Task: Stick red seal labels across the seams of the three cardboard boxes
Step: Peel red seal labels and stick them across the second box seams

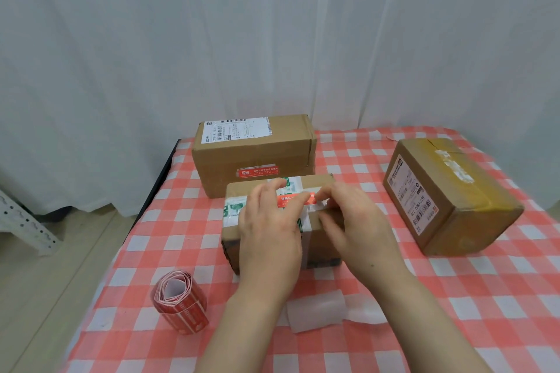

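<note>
The red seal label [295,200] sits across the taped seam on top of the small middle box [231,236], right where it belongs. The left hand [269,227] lies flat, fingers straight, smoothing it down. The right hand [357,221] is at the label's right end, too blurry to tell pinch from press. The back box [254,148] already wears one, the right box [448,199] looks bare, and the roll [180,301] waits front left.

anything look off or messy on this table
The right box sits turned at an angle to the other two, and its taped top carries ragged white scraps, like torn sticker remains. Curled white backing paper lies loose on the checked cloth.
</note>
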